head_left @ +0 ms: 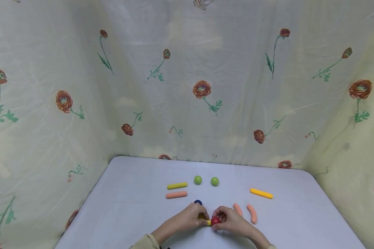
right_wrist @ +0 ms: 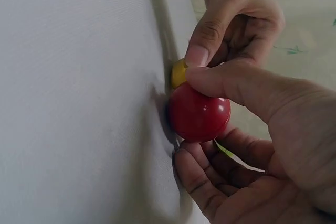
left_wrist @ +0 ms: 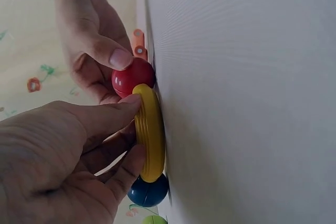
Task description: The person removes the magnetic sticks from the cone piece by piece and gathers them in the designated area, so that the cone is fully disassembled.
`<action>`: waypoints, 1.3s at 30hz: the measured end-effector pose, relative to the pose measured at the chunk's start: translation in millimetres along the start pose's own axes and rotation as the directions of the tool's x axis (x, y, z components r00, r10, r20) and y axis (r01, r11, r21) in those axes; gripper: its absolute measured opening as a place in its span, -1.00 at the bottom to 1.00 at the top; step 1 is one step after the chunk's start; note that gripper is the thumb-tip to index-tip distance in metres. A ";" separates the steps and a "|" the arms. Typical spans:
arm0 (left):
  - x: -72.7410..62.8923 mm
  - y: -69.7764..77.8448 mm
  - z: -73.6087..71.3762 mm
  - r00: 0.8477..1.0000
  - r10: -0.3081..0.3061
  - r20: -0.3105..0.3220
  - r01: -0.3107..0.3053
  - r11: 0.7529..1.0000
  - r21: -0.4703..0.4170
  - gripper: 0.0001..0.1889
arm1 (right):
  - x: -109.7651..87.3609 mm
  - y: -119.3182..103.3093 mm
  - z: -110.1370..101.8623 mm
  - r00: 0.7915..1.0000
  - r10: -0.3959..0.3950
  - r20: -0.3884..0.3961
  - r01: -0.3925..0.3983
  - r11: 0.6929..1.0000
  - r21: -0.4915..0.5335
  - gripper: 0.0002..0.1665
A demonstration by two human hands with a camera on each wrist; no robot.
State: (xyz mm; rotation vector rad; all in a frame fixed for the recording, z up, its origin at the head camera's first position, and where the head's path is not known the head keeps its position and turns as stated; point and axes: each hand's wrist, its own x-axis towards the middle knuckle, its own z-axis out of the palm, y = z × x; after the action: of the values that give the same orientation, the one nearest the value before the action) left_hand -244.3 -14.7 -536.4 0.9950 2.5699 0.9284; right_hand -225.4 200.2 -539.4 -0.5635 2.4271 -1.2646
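In the head view my left hand [head_left: 191, 218] pinches a yellow ridged stick [left_wrist: 151, 135] between thumb and fingers, low against the white table. My right hand [head_left: 232, 222] holds a glossy red ball [right_wrist: 199, 113] between its thumb and fingers. One end of the stick meets the red ball in the left wrist view. At the stick's opposite end lies a dark blue ball [left_wrist: 148, 190]; whether they touch, I cannot tell. Both hands are close together, their thumbs nearly meeting in the right wrist view.
Beyond the hands on the white table [head_left: 127, 193] lie two green balls, one a green ball [head_left: 197, 180], an olive-yellow stick [head_left: 177, 185] and a straight salmon stick [head_left: 176, 194]. Rightward are a yellow-orange stick [head_left: 261, 193] and two curved salmon sticks, one a curved stick [head_left: 252, 213]. Flowered cloth surrounds the table.
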 end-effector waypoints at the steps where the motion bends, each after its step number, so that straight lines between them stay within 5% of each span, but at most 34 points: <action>1: 0.0 0.2 0.2 1.000 0.002 -0.003 -0.002 1.000 0.002 -0.94 | -0.3 0.4 -1.0 1.000 -0.006 0.007 0.006 1.000 -0.002 -0.61; 6: 0.2 0.3 0.8 1.000 0.005 -0.005 -0.005 1.000 0.009 -0.94 | -2.5 1.0 -10.4 1.000 -0.010 0.006 0.010 1.000 0.003 -0.63; 10: 0.4 0.1 0.9 1.000 -0.011 0.004 0.011 1.000 0.005 -0.95 | 2.6 -0.7 -21.6 0.991 0.030 -0.127 -0.029 1.000 0.008 -0.59; 14: 0.8 -1.1 1.1 1.000 -0.005 0.006 0.005 1.000 0.007 -0.96 | 18.8 -0.5 -34.8 0.934 0.161 -0.320 -0.156 0.987 0.042 -0.58; 18: 1.2 -2.2 1.0 1.000 0.015 0.003 -0.015 1.000 0.013 -0.96 | 37.5 6.3 -49.4 0.876 0.230 -0.423 -0.225 0.972 0.064 -0.58; 28: 0.6 -1.6 1.9 1.000 0.001 0.003 -0.001 1.000 -0.009 -0.96 | 67.8 26.8 -69.3 0.830 0.296 -0.472 -0.289 0.953 0.090 -0.55; 39: 1.1 -1.1 2.3 1.000 0.004 -0.007 -0.004 1.000 0.014 -0.94 | 68.0 34.1 -64.9 0.841 0.292 -0.456 -0.285 0.955 0.085 -0.39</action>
State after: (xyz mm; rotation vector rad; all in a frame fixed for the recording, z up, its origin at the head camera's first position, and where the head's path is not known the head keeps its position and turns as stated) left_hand -244.7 -13.5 -538.8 1.0027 2.5852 0.9175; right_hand -321.0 229.5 -540.6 0.1409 2.7408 -1.4024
